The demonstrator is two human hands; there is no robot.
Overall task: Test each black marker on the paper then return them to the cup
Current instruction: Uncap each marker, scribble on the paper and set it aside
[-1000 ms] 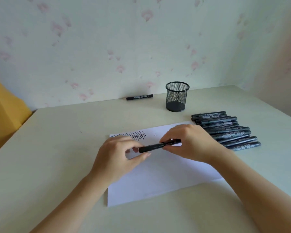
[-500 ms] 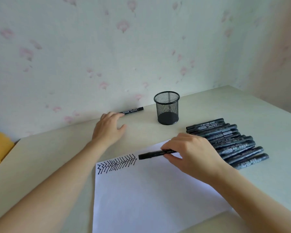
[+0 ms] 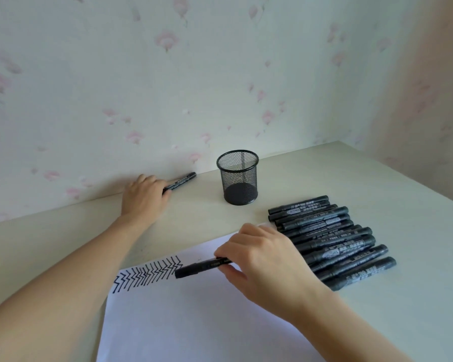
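Both arms are out over the table (image 3: 351, 178) now, and the mesh cup (image 3: 237, 177) stands upright near the wall, nothing showing inside it but its dark base. The left hand (image 3: 144, 195) is stretched far forward, arm nearly straight, knuckles up, left of the cup by the wall. Its fingers curl over the near end of a lone marker (image 3: 181, 181), which lies flat with its far end pointing toward the cup; whether it is gripped or only covered I cannot tell. The right hand (image 3: 264, 259) sits well in front of the cup, wrist bent, palm down over the sheet of paper (image 3: 194, 322). Thumb and fingertips pinch a second marker (image 3: 200, 267), held nearly level, its free end pointing left, just beside a row of zigzag ink marks (image 3: 148, 274) along the paper's far edge. To the right of the cup and nearer us, a row of markers (image 3: 330, 239) lies side by side, touching, beside that right hand.
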